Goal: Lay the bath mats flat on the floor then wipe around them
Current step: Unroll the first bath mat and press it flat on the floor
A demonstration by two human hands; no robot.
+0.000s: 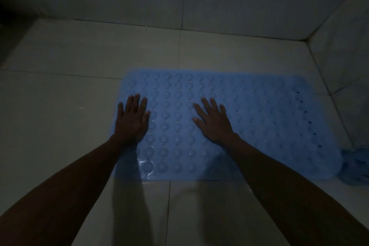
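Left hand (132,119) and right hand (212,121) press flat, fingers straight, on blue mat (259,126).

Blue studded bath mat (259,126), flat on floor

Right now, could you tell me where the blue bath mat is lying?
In the head view, the blue bath mat lies flat on the tiled floor, right of centre near the right wall, under both hands.

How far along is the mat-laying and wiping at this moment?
Done: one blue mat lies spread on the tiled floor. In hand: the left hand and right hand press flat on it, fingers straight. Left: a blue bundle at the right edge, possibly another mat or a cloth, is untouched; no wiping shows yet.
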